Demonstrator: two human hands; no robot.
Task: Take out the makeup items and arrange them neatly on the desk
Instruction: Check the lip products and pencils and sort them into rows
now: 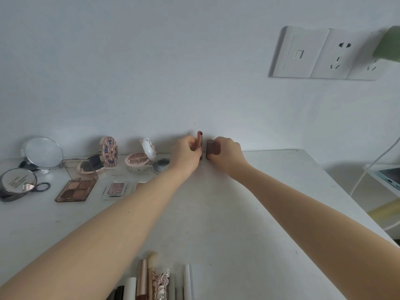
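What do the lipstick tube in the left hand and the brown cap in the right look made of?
Lipstick tube: rose-gold, glossy, bright highlight along its side; metal or metallised plastic. Brown cap: dull, no glint; probably matte plastic.

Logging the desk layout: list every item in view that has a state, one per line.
Lipstick: uncapped, upright, held by left hand.
Lipstick cap: off, gripped by right hand.
Patterned compact: open.
White compact: open.
Brown eyeshadow palette: open, flat.
Round mirror: upright.
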